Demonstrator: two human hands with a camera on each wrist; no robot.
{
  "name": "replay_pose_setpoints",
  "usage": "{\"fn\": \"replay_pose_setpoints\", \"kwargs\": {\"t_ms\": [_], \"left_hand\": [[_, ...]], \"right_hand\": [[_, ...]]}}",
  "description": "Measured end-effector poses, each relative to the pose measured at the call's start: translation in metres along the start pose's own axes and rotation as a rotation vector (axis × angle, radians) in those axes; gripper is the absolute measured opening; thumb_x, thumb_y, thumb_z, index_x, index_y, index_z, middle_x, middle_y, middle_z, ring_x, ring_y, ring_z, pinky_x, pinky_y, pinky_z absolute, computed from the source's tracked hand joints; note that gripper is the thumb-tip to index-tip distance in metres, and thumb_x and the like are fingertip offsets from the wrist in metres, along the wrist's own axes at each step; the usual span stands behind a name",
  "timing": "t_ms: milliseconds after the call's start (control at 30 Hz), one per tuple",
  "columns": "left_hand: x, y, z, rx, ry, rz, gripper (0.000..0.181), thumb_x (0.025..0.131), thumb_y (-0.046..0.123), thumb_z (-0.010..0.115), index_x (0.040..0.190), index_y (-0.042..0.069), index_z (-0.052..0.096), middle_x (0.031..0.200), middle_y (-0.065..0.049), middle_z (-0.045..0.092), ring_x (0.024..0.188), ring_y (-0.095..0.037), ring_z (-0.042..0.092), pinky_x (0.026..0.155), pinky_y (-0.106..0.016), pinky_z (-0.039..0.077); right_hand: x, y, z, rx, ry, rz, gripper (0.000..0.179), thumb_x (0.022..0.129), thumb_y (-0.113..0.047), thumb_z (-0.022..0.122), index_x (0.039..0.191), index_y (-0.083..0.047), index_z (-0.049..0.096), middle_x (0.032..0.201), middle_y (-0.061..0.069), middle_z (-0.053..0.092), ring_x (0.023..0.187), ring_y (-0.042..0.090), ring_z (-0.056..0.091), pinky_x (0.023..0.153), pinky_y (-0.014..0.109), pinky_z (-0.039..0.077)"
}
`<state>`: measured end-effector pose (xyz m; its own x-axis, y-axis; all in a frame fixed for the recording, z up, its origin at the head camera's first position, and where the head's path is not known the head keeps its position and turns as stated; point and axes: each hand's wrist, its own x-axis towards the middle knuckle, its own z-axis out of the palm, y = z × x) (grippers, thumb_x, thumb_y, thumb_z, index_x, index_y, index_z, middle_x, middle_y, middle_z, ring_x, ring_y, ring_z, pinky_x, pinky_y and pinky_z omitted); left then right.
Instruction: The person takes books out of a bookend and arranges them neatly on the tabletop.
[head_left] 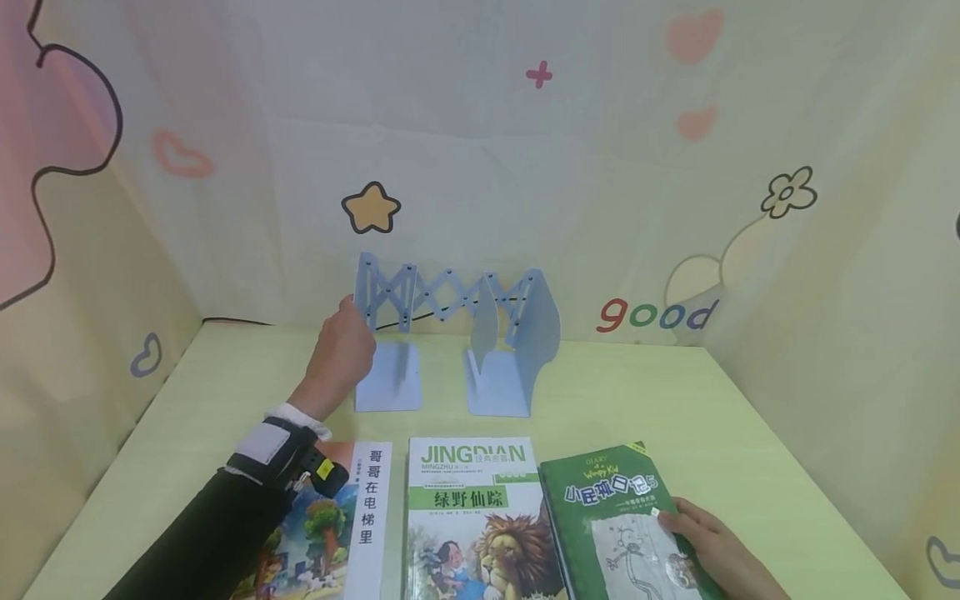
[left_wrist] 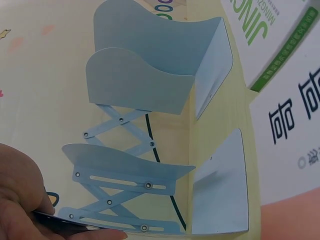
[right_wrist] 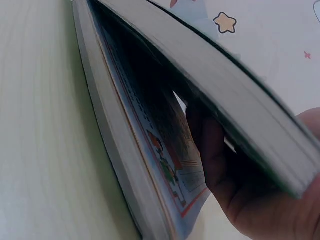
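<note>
A light blue expandable bookend [head_left: 497, 383] with folding crisscross struts stands at the back of the table. My left hand [head_left: 341, 358] pinches its left end panel; in the left wrist view the fingers [left_wrist: 20, 185] lie along that panel's edge. At the front right, my right hand [head_left: 723, 546] grips the right side of a green book [head_left: 622, 500], thumb on the cover. The right wrist view shows the green book's page edges [right_wrist: 230, 85] tilted up, with fingers under it, above another book [right_wrist: 120, 150] lying on the table.
A white book with a lion on its cover [head_left: 480, 454] lies front and centre. Left of it, a picture book [head_left: 367, 517] is partly covered by my left forearm. Behind the bookend hangs a patterned cloth wall [head_left: 465, 150], and a thin dark cable [left_wrist: 172, 200] runs behind the struts.
</note>
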<state>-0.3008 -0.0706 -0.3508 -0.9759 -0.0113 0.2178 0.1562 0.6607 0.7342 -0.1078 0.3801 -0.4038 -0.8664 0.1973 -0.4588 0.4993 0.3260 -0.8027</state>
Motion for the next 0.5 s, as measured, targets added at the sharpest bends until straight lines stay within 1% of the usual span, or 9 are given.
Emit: {"fn": "replay_pose_setpoints", "kwargs": {"t_ms": [67,133,200,267,400,500], "left_hand": [[0.0,0.0,0.0,0.005,0.004,0.002,0.043,0.103,0.0,0.043,0.141,-0.018,0.036,0.124,-0.038,0.06,0.109,-0.049,0.065,0.084,-0.055,0.057],[0.0,0.0,0.0,0.004,0.007,0.004,0.042,0.102,-0.001,0.044,0.14,-0.018,0.036,0.123,-0.038,0.06,0.109,-0.049,0.065,0.084,-0.055,0.057],[0.0,-0.001,0.001,0.004,0.012,0.007,0.042,0.102,-0.001,0.044,0.14,-0.018,0.036,0.124,-0.039,0.06,0.11,-0.049,0.065,0.084,-0.055,0.058],[-0.001,-0.001,0.001,0.002,0.017,0.01,0.042,0.102,-0.001,0.043,0.14,-0.018,0.036,0.124,-0.039,0.06,0.109,-0.049,0.065,0.083,-0.055,0.058],[-0.001,-0.002,0.0,-0.002,0.019,0.02,0.044,0.102,-0.001,0.043,0.141,-0.019,0.035,0.123,-0.039,0.06,0.109,-0.049,0.065,0.082,-0.054,0.058],[-0.001,-0.003,0.0,-0.005,0.015,0.028,0.046,0.102,-0.001,0.043,0.142,-0.019,0.034,0.122,-0.039,0.06,0.108,-0.049,0.065,0.082,-0.054,0.057]], "right_hand": [[0.0,0.0,0.002,-0.078,0.026,-0.024,0.069,0.109,-0.033,0.044,0.16,0.007,0.018,0.1,0.006,0.07,0.077,0.025,0.071,0.067,0.039,0.06],[0.0,0.0,0.005,-0.157,0.059,-0.066,0.061,0.109,-0.029,0.045,0.154,0.009,0.03,0.096,0.006,0.07,0.075,0.024,0.07,0.064,0.038,0.059],[-0.001,0.0,0.009,-0.242,0.107,-0.107,0.053,0.109,-0.026,0.048,0.145,0.011,0.043,0.091,0.006,0.069,0.072,0.023,0.068,0.061,0.037,0.057],[-0.001,0.0,0.012,-0.296,0.154,-0.133,0.047,0.107,-0.024,0.053,0.137,0.012,0.051,0.088,0.006,0.068,0.071,0.022,0.067,0.06,0.036,0.056],[0.001,0.001,0.015,-0.392,0.174,-0.132,0.053,0.105,-0.03,0.058,0.132,0.015,0.054,0.089,0.005,0.067,0.073,0.019,0.064,0.064,0.035,0.055],[0.004,0.001,0.014,-0.438,0.159,-0.118,0.059,0.105,-0.035,0.059,0.133,0.017,0.053,0.092,0.004,0.068,0.077,0.018,0.063,0.07,0.035,0.053]]}}
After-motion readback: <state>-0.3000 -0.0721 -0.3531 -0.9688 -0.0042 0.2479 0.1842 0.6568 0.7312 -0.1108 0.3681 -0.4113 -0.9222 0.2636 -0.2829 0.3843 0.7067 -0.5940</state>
